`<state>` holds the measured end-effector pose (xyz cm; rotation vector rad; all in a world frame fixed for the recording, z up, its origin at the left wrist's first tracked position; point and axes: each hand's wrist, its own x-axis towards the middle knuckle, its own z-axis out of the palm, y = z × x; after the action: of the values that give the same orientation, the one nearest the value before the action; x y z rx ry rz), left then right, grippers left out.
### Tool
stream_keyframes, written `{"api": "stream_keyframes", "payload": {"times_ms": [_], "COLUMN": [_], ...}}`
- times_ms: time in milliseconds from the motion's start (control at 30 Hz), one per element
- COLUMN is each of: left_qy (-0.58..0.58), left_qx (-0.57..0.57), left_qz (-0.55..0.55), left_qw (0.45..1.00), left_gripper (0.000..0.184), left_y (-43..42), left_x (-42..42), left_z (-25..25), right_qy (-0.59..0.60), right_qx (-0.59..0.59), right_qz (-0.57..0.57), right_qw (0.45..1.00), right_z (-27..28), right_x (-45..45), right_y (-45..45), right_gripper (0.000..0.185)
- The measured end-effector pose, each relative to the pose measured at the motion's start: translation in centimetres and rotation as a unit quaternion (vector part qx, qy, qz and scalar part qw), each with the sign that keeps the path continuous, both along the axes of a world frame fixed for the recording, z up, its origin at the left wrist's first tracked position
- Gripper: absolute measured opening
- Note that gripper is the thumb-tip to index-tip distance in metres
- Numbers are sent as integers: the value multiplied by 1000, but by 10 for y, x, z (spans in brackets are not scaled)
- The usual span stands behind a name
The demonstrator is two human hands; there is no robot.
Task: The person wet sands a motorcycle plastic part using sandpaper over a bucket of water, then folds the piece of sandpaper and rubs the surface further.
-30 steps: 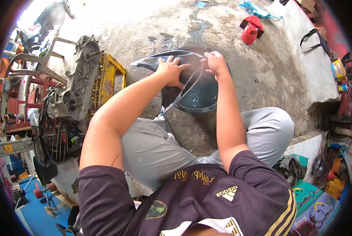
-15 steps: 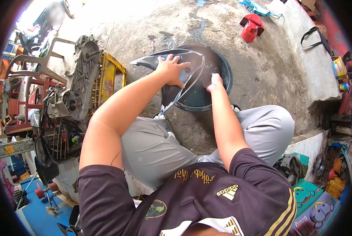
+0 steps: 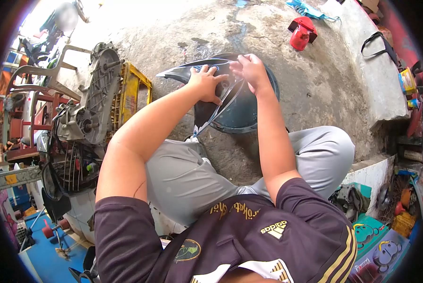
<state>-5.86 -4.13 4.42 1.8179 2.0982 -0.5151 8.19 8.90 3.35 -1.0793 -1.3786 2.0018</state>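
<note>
A dark, pointed plastic panel (image 3: 174,75) with white and blue edging lies over a round dark basin (image 3: 237,121) on the floor. My left hand (image 3: 205,86) rests on the panel with its fingers spread. At the panel's upper right edge, above the basin, is my right hand (image 3: 250,71); its fingers are bent and somewhat blurred, and whether they touch the panel or hold anything is not clear. Water shows in the basin, partly covered by the panel.
On the left stand a metal engine casing (image 3: 98,99), a yellow crate (image 3: 135,87) and a chair (image 3: 55,70). A red container (image 3: 301,35) and a blue cloth (image 3: 308,10) lie at the upper right. A concrete ledge (image 3: 362,70) runs along the right.
My right hand dipped toward the basin's right side half a second ago and has since moved up and left to the panel's edge. My left hand has stayed in place.
</note>
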Motion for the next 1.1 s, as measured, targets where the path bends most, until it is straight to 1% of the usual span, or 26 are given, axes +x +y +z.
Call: {"api": "stream_keyframes", "payload": {"times_ms": [33,67,133,167,267,300,333,400,467,500,533,567,600,633,700,733,767,800,833,867,900,933,1000,1033,1067,1100], "left_qy": [0,-1,-4,-6,-9,-9,-4,0,-2,-2,-3,-4,-4,-6,-7,-5,-3,-3,12,27,36,35,24,13,11,8], "left_qx": [5,9,7,6,6,7,4,1,-2,-3,5,12,10,19,27,42,58,57,60,63,34,33,31,19,18,19], "left_qz": [-1,-2,-2,-2,-2,-1,-3,-4,-6,-5,-5,-5,-5,-1,3,27,50,49,61,73,68,68,86,91,91,93], "left_qw": [1000,1000,1000,1000,1000,1000,1000,1000,1000,1000,1000,1000,1000,1000,1000,999,997,997,996,995,996,997,995,996,996,995], "left_gripper": [113,113,113,113,114,114,114,114,117,117,120,123,123,126,129,131,132,132,132,133,131,131,127,123,123,123], "left_y": [-1,-1,-2,-2,-2,-1,-1,0,0,0,-1,-1,-1,-1,-2,-2,-2,-2,-1,-1,1,1,2,3,3,3], "left_x": [0,0,0,0,-1,-1,-1,-1,-1,-1,-2,-3,-4,-5,-4,-4,-3,-5,-9,-12,-13,-15,-18,-19,-19,-21], "left_z": [0,-1,1,2,1,2,2,2,3,2,0,-2,-3,-4,1,9,14,11,8,5,4,0,-8,1,1,0], "right_qy": [32,32,121,121,131,113,113,39,-28,-45,28,-14,-57,-57,-154,-155,-98,-39,76,77,70,62,16,-43,-54,-65], "right_qx": [-12,-12,-15,-15,-36,-43,-43,-108,-180,-232,-263,-260,-256,-257,-278,-280,-277,-272,-380,-382,-333,-283,-109,-35,32,35], "right_qz": [1,2,-27,-27,-119,-131,-131,-225,-251,-276,-275,-288,-301,-301,-291,-292,-292,-291,-289,-288,-277,-267,-204,-152,-134,-123], "right_qw": [999,999,992,992,984,984,984,967,951,932,924,922,917,916,902,901,910,916,875,875,898,919,973,987,989,990], "right_z": [0,3,7,8,1,-15,-29,-61,-116,-131,-162,-184,-190,-194,-200,-201,-201,-196,-189,-184,-164,-143,-85,-68,-52,-46], "right_x": [-3,-4,-5,-5,1,4,5,7,13,17,24,24,26,27,30,31,32,32,35,31,27,23,15,14,13,13], "right_y": [0,-1,-1,-1,9,16,18,23,32,29,29,23,17,15,10,10,13,15,19,21,20,20,12,17,18,23], "right_gripper": [19,19,22,22,20,26,26,32,39,44,44,43,42,42,57,57,52,47,34,34,30,28,30,29,28,28]}}
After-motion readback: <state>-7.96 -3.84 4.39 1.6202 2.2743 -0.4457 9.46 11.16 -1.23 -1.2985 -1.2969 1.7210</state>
